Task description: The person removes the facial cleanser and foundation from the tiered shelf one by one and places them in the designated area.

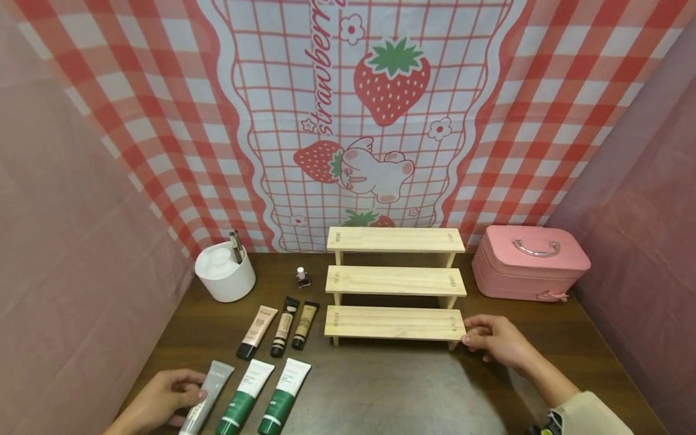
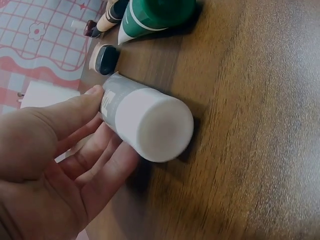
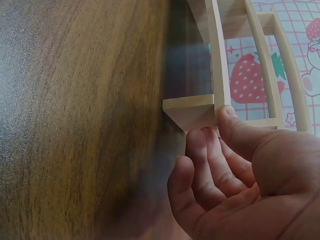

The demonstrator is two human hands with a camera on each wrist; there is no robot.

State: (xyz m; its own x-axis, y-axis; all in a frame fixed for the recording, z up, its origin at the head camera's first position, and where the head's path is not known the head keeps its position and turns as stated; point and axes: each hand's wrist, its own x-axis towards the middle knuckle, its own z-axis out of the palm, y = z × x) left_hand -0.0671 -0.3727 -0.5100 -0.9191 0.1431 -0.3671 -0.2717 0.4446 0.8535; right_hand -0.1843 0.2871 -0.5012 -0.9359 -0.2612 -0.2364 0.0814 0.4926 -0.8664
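Observation:
At the lower left, my left hand [image 1: 163, 399] holds a grey squeeze tube [image 1: 211, 393] between thumb and fingers. The left wrist view shows the tube's white cap [image 2: 165, 127] facing the camera and the thumb on its grey body. Two green-and-white tubes [image 1: 246, 396] lie just right of it. My right hand [image 1: 500, 343] pinches the right end of the lowest step of a three-tier wooden shelf [image 1: 394, 323]. Up close, the thumb [image 3: 235, 125] presses the board's edge, with the other fingers curled below, near the end leg [image 3: 192, 107].
Behind the green tubes lie a pink tube [image 1: 258, 331] and two slim black-capped tubes [image 1: 285, 326]. A small nail polish bottle [image 1: 302, 278] stands farther back. A white round holder [image 1: 224, 275] with brushes is at left, a pink case [image 1: 530, 266] at right. A patterned cloth hangs behind.

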